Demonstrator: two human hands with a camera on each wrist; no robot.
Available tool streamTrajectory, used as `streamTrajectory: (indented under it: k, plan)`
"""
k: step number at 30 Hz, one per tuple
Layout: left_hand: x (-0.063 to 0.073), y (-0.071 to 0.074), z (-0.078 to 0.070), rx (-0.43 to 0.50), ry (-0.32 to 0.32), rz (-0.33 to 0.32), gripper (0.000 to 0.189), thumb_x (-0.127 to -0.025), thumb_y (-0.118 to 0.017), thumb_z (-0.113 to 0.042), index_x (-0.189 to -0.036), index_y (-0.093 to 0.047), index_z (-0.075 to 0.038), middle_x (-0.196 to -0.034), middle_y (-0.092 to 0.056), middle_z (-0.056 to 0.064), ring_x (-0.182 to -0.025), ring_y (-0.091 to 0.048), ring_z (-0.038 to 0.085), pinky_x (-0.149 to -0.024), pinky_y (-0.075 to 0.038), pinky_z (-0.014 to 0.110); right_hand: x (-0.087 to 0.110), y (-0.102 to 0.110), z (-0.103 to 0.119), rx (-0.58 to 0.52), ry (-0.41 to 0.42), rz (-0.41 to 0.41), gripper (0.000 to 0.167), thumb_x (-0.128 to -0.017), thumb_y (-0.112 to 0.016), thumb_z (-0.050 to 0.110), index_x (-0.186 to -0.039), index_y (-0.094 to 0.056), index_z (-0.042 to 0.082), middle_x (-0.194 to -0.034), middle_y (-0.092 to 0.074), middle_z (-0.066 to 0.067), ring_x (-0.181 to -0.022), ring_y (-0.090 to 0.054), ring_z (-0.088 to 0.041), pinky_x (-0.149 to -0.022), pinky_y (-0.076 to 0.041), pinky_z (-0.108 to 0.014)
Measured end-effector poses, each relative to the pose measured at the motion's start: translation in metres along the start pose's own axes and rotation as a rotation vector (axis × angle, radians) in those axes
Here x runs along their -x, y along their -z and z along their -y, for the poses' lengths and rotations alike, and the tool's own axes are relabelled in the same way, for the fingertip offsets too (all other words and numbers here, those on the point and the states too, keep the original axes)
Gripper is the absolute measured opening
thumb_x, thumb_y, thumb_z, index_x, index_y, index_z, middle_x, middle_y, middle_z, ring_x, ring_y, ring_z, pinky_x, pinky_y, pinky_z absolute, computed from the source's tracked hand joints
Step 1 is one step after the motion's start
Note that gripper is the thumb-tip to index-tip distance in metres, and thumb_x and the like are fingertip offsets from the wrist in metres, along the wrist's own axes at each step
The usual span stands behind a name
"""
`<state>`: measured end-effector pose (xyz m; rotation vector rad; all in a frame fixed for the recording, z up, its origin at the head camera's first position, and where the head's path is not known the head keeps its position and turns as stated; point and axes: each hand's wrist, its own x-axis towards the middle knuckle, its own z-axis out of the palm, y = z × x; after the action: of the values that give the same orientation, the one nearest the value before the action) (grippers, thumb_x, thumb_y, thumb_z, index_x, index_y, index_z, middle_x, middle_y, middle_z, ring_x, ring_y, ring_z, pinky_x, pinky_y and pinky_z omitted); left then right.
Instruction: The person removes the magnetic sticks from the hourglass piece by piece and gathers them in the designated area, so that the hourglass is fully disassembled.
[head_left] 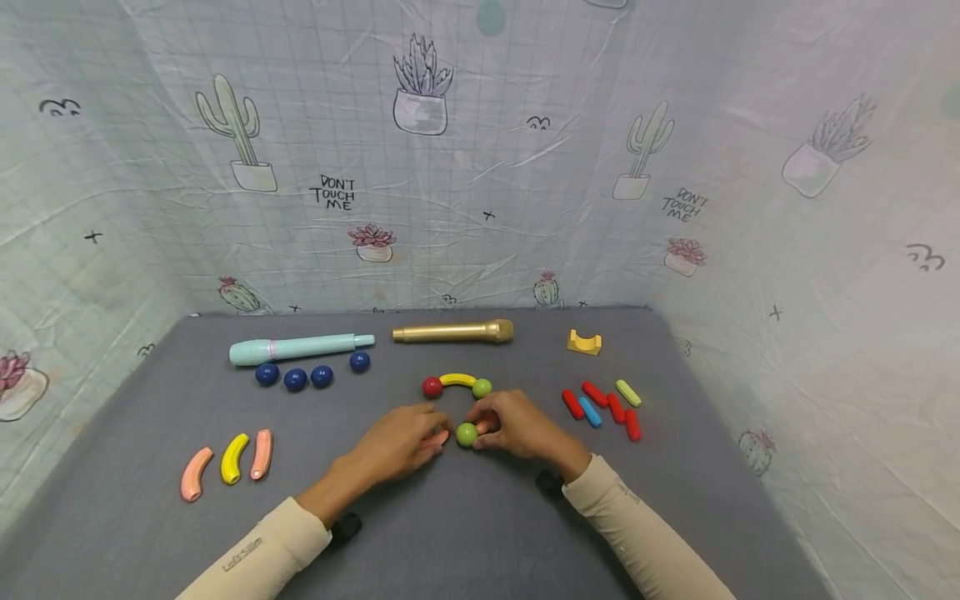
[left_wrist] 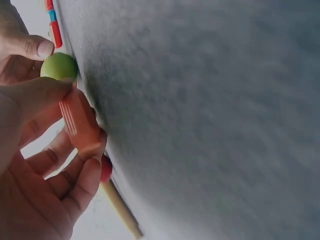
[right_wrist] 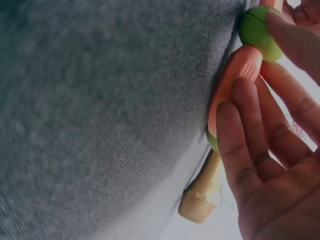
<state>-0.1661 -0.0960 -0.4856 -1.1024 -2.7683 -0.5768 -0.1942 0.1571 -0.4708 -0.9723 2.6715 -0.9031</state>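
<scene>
My left hand (head_left: pixel 405 440) pinches a salmon-orange toy piece (left_wrist: pixel 80 120) between thumb and fingers near the middle of the grey surface. Opposite it, my right hand (head_left: pixel 519 427) grips a green ball (head_left: pixel 467 434) with thumb and forefinger. A second salmon-orange piece (right_wrist: pixel 235 75) extends from that ball and lies against the right fingers. In the left wrist view the ball sits close to the end of the left piece; whether they are joined is hidden by the thumb. Just behind the hands, a yellow curved piece (head_left: pixel 457 380) links a red ball (head_left: pixel 432 387) and another green ball (head_left: pixel 482 387).
Several blue balls (head_left: pixel 296 380) lie before a mint microphone-shaped toy (head_left: pixel 300 348). A gold microphone (head_left: pixel 450 332) and yellow cradle piece (head_left: pixel 584 342) stand farther back. Yellow (head_left: pixel 234 459) and salmon curved pieces (head_left: pixel 196 474) lie left; several red sticks (head_left: pixel 572 404) lie right. Patterned cloth (head_left: pixel 465 250) walls the surface.
</scene>
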Motion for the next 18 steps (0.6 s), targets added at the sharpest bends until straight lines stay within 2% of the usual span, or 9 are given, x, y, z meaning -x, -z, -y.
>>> streamTrajectory:
  k: [3, 7, 11, 14, 18]
  plan:
    - [0.009, 0.004, 0.007, 0.041, 0.036, -0.016, 0.018, -0.100, -0.074, -0.016, -0.118, -0.075, -0.015, -0.104, -0.073, -0.003, -0.084, -0.064, 0.010, -0.077, -0.055, 0.035, 0.001, 0.003, -0.002, -0.030, -0.002, -0.019, 0.031, -0.086, -0.091, 0.017, -0.114, -0.080, 0.011, -0.098, -0.078, 0.000, -0.086, -0.071, -0.011, -0.078, -0.056, -0.025]
    - [0.024, 0.015, 0.017, 0.089, 0.110, -0.037, 0.019, -0.102, -0.073, -0.016, -0.121, -0.074, -0.014, -0.104, -0.073, -0.004, -0.080, -0.062, 0.006, -0.071, -0.052, 0.028, 0.002, 0.011, -0.007, -0.042, 0.000, -0.101, 0.032, -0.088, -0.088, 0.015, -0.118, -0.079, 0.008, -0.103, -0.077, -0.007, -0.087, -0.071, -0.019, -0.077, -0.058, -0.032]
    - [0.041, 0.029, 0.030, 0.126, 0.202, -0.045, 0.021, -0.098, -0.078, -0.017, -0.119, -0.074, -0.014, -0.097, -0.072, -0.006, -0.079, -0.062, 0.005, -0.068, -0.049, 0.025, 0.002, 0.020, -0.012, 0.007, 0.004, -0.168, 0.033, -0.089, -0.087, 0.013, -0.121, -0.078, 0.010, -0.118, -0.075, -0.009, -0.103, -0.069, -0.029, -0.087, -0.057, -0.043]
    - [0.052, 0.039, 0.042, 0.127, 0.265, -0.040, 0.022, -0.097, -0.080, -0.018, -0.118, -0.074, -0.014, -0.088, -0.068, -0.009, -0.075, -0.059, 0.005, -0.066, -0.046, 0.024, -0.001, 0.023, -0.016, 0.052, 0.012, -0.152, 0.038, -0.089, -0.087, 0.013, -0.126, -0.077, 0.012, -0.132, -0.071, -0.009, -0.122, -0.065, -0.032, -0.101, -0.053, -0.053]
    - [0.067, 0.052, 0.058, 0.096, 0.338, -0.032, 0.025, -0.097, -0.080, -0.020, -0.119, -0.072, -0.014, -0.083, -0.065, -0.010, -0.070, -0.054, 0.003, -0.064, -0.044, 0.025, -0.004, 0.023, -0.023, 0.097, 0.045, -0.071, 0.043, -0.092, -0.084, 0.011, -0.133, -0.073, 0.011, -0.148, -0.063, -0.015, -0.142, -0.055, -0.037, -0.116, -0.043, -0.061]
